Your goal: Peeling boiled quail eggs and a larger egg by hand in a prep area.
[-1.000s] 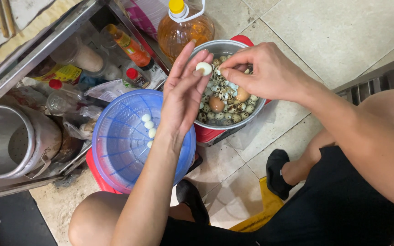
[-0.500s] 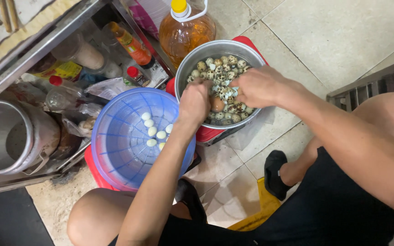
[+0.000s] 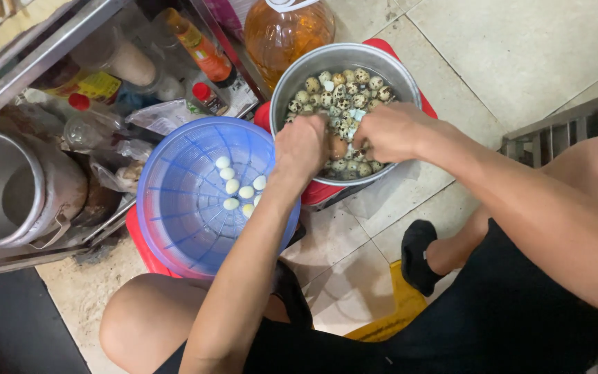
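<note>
speckled eggs [image 3: 340, 93] lie under both hands [image 3: 344, 142].

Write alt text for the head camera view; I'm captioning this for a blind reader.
Seen from above, a seated person's left hand and right hand meet over a metal pot of speckled quail eggs. Beside it, a blue plastic colander holds six peeled white eggs; a bottle of amber oil stands behind.
</note>
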